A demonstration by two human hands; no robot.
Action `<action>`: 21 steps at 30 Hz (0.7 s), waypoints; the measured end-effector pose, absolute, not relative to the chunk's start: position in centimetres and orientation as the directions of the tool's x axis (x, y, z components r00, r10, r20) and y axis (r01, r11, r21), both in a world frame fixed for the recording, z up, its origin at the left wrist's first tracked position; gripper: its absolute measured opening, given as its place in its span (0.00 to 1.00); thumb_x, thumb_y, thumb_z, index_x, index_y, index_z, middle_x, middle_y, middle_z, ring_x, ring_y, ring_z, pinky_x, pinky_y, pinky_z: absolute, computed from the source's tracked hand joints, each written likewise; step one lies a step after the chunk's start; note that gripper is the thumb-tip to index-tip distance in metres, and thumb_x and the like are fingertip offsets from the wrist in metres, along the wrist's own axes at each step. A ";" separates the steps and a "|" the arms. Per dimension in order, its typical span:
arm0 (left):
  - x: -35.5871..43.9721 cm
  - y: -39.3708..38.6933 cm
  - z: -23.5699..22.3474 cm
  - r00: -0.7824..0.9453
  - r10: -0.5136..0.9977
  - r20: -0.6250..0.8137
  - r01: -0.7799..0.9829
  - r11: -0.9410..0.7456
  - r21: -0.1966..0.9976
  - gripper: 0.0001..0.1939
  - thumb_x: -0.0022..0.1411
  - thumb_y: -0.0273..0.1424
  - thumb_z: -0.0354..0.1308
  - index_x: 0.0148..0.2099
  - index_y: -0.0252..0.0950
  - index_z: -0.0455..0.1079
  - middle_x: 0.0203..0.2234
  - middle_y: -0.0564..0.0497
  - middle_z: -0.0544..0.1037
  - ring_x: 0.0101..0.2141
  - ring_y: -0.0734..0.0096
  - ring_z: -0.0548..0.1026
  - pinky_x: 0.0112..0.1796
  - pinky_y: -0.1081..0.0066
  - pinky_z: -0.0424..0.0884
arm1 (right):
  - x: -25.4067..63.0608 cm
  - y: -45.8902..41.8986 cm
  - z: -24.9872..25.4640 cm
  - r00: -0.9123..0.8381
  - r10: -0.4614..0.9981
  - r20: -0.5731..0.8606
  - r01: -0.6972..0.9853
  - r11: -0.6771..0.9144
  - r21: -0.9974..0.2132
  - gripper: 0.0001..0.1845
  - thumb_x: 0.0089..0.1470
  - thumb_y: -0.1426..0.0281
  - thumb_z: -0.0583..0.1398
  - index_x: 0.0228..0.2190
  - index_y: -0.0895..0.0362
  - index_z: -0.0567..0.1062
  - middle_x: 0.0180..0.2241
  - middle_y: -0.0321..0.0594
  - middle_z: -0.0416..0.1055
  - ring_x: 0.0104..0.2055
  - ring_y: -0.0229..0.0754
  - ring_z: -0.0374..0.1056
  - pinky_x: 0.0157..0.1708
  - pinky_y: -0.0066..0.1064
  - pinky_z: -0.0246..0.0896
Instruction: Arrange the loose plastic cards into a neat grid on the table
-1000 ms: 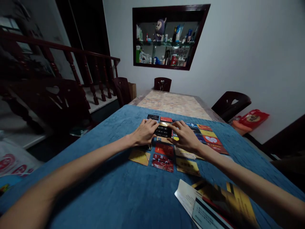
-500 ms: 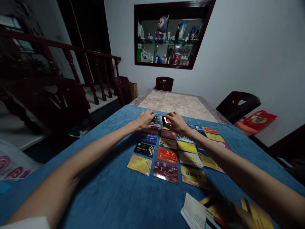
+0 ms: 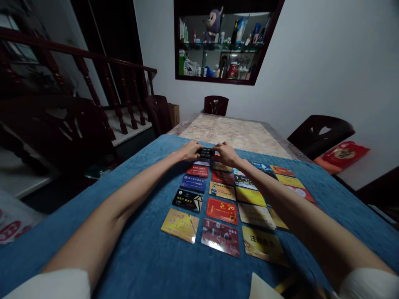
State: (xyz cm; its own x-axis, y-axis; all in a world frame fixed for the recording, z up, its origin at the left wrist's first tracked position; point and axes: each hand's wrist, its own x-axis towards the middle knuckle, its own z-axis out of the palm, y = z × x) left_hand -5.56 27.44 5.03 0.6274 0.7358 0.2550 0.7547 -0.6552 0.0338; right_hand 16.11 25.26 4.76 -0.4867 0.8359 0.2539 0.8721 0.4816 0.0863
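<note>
A black card (image 3: 206,152) with pale print lies at the far end of the leftmost column of cards. My left hand (image 3: 190,150) is closed at its left edge. At its right edge my right hand (image 3: 227,153) pinches with bent fingers, its fingertips partly hidden. Toward me in that column come a red card (image 3: 197,171), a blue card (image 3: 193,183), a black VIP card (image 3: 187,201) and a gold card (image 3: 180,225). Beside them are an orange-red card (image 3: 222,210) and a maroon card (image 3: 220,237). My right forearm covers part of the columns farther right.
A blue cloth (image 3: 134,253) covers the near part of the marbled table (image 3: 230,129). Loose cards, with a cream one (image 3: 263,288), lie at the bottom edge. Dark chairs (image 3: 321,133) stand around the table, and a red bag (image 3: 346,154) is at the right.
My right hand has moved slightly left and down to the black card's right edge. The view has shifted, so the nearer cards look larger and the loose cards lie lower.
</note>
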 end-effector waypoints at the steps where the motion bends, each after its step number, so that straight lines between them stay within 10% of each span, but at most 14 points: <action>1: -5.5 27.9 5.0 0.626 0.740 0.249 0.757 -0.653 0.037 0.20 0.57 0.28 0.58 0.53 0.35 0.74 0.46 0.44 0.74 0.49 0.56 0.71 0.50 0.65 0.69 | 16.0 25.7 4.6 -0.482 0.840 0.248 0.875 0.477 0.086 0.21 0.57 0.66 0.61 0.52 0.53 0.77 0.51 0.49 0.74 0.50 0.56 0.63 0.45 0.40 0.54; 21: -4.3 31.3 3.2 0.606 0.784 0.136 0.783 -0.618 0.073 0.19 0.53 0.22 0.55 0.47 0.32 0.77 0.38 0.47 0.80 0.43 0.59 0.76 0.44 0.71 0.71 | 15.4 28.6 2.9 -0.417 0.901 0.118 0.907 0.404 0.121 0.20 0.58 0.66 0.59 0.53 0.50 0.76 0.47 0.45 0.77 0.49 0.51 0.67 0.48 0.36 0.54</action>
